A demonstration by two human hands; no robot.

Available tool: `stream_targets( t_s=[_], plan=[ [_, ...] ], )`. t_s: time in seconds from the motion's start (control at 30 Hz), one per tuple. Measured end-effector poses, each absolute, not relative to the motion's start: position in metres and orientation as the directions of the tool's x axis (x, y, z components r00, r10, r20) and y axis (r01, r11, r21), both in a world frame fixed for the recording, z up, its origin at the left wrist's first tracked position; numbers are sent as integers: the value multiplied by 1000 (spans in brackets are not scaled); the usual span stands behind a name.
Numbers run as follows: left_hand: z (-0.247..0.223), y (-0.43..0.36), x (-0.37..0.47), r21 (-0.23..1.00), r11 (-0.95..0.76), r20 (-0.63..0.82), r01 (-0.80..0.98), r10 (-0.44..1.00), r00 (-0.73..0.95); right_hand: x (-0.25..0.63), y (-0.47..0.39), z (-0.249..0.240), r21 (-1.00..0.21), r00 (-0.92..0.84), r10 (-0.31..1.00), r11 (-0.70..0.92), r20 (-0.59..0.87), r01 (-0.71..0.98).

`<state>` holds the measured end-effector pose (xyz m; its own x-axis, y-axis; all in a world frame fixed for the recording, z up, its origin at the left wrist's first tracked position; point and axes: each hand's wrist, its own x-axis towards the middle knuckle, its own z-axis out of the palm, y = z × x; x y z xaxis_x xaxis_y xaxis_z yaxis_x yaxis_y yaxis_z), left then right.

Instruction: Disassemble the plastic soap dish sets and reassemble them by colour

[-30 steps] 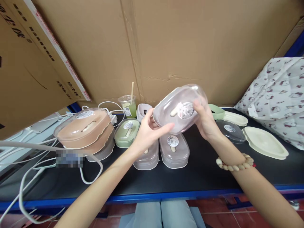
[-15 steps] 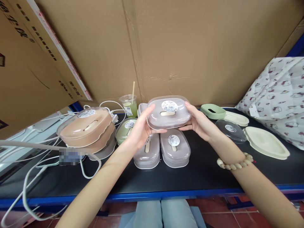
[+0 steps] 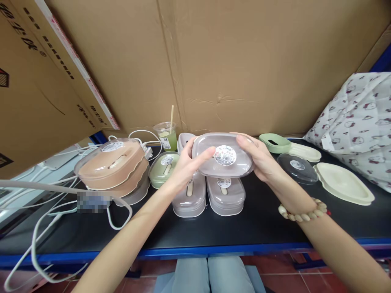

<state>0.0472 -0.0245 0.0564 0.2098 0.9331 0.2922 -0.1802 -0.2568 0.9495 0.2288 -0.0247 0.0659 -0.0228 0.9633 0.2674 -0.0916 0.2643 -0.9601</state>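
Observation:
Between my hands, a grey oval box (image 3: pixel 201 146) with a clear lid and a round label is raised above the black table (image 3: pixel 262 219). My left hand (image 3: pixel 187 165) grips its left end, thumb stretched over the lid toward the label. At the other end my right hand (image 3: pixel 259 156) holds on, thumb on top and the other fingers behind. Below the held box stand two more grey boxes (image 3: pixel 189 203) (image 3: pixel 226 201) with clear lids. A green box (image 3: pixel 161 171) sits left of them. The held box's underside is hidden.
Stacked pink boxes (image 3: pixel 113 162) and white cables (image 3: pixel 36 244) fill the left. Behind are a drink cup (image 3: pixel 167 140) and cardboard (image 3: pixel 214 61). At right lie a green tray (image 3: pixel 273 144), a clear lid (image 3: pixel 293 175), a cream tray (image 3: pixel 342 185) and a patterned bag (image 3: pixel 363 118).
The held box has moved slightly down and right and tilted. My left thumb now reaches across the lid, and my right hand has shifted behind the box's right end.

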Motion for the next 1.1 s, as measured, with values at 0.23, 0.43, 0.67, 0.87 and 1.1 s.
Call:
stream_targets(
  t_s=[0.23,0.43,0.67,0.87,1.1],
  plan=[
    [56,-29,54,947,-217,250,-237,961,118,223,-25,60,-951,-40,965,248,259,-185],
    [52,-29,57,948,-226,265,-226,951,160,245,-7,66,-952,131,970,229,205,-203],
    [52,-13,49,972,-167,168,-169,986,-5,309,0,77,-941,-37,975,-200,-218,273],
    [59,-5,44,943,-271,232,-193,951,-204,303,5,58,-804,-96,950,-195,-298,561],
    [60,5,35,923,-325,247,-206,911,-329,306,13,57,-759,-112,981,-50,-160,649]
  ],
)
